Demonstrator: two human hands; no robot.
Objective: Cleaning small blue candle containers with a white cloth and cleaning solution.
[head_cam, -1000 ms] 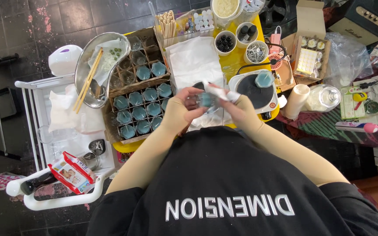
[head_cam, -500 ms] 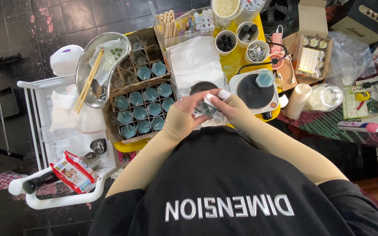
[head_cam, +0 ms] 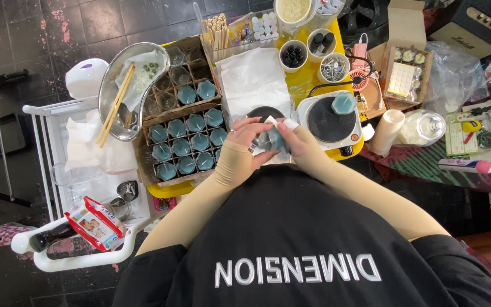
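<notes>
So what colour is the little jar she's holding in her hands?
Teal blue-green. The small glass jar sits between both hands, seen best in the head view.

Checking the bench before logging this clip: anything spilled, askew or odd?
No spill shows. One oddity: a teal glass cup sits on the black hotplate, apart from the others in the cardboard divider box. Both hands, left hand and right hand, hold a teal cup with white tissue.

The hot plate sits on the desk. Left of it lies a sheet of paper, farther left a box of jars, then a metal bowl holding chopsticks. Behind the hot plate stand three small cups; to its right, a paper roll.
</notes>
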